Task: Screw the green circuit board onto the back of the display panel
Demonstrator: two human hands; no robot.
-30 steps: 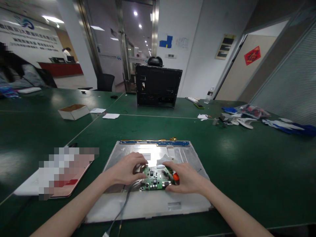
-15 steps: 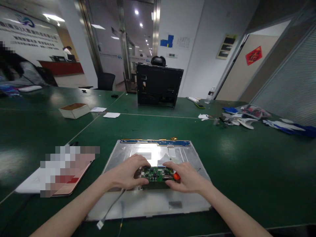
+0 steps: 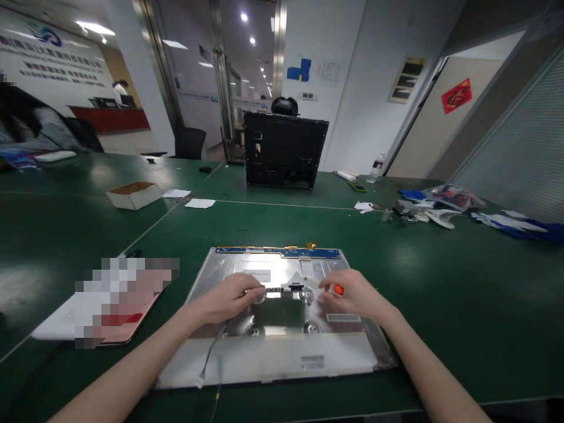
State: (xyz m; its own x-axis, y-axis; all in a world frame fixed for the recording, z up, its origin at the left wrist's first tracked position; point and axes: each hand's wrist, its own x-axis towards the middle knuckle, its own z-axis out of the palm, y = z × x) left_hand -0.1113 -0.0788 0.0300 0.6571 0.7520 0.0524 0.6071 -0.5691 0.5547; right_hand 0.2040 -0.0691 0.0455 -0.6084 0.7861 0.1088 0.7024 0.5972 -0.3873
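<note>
The left hand (image 3: 231, 297) had its fingers clamped on the board (image 3: 286, 289); the right hand (image 3: 356, 295), a gap away, curled its around an orange handle (image 3: 338, 289). Surface (image 3: 458, 311) stretched past the panel's (image 3: 273, 358) right edge.

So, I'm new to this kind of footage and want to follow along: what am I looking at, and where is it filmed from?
There is no machine here, just a person's two bare hands. One camera, worn on the head, looks forward and down at them. On the green table lies a flat silver-and-white panel. Above it, the left hand grips one end of a circuit board, seen nearly edge-on. The right hand, apart from the board, holds a small orange object, mostly hidden. Farther back are an open white box and a black casing.
</note>
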